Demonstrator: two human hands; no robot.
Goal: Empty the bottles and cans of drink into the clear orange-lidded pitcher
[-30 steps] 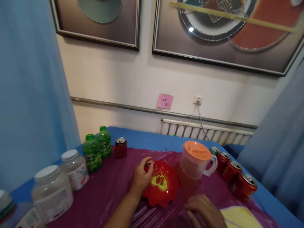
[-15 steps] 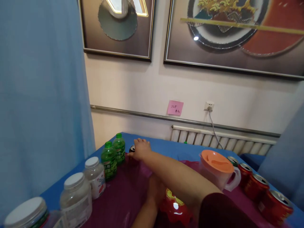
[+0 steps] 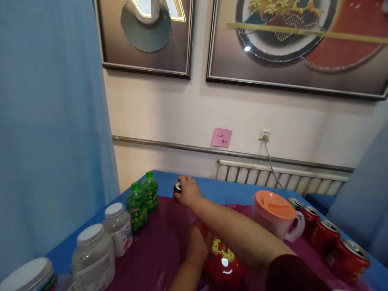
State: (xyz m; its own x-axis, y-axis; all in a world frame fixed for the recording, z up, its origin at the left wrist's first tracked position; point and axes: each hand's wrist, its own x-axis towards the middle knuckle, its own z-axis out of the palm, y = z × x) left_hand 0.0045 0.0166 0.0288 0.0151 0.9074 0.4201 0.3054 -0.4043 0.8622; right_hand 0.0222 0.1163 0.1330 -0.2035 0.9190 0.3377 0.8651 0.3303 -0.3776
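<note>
A small dark can [image 3: 176,188] stands at the far side of the table, its metal top showing. My right hand [image 3: 190,191] closes round it from the right. Nearer to me and lower, my left hand [image 3: 197,242] lies beside a shiny red container with yellow decoration [image 3: 223,252]. The right forearm crosses above it and hides its fingers, so whether it grips the red container does not show. Left of the can stand two green-capped bottles, the rear one [image 3: 150,192] closest to it, the other [image 3: 137,208] in front.
Down the left edge runs a row of white-lidded clear jars [image 3: 93,258]. To the right stand a clear pitcher with an orange lid [image 3: 274,208] and several cans [image 3: 348,260]. A purple sheet [image 3: 151,250] covers part of the blue tabletop [image 3: 209,188]. Blue curtains hang at both sides.
My right hand and the dark can have shifted right, away from the green bottles. My left hand stays in nearly the same place. The view has turned slightly.
</note>
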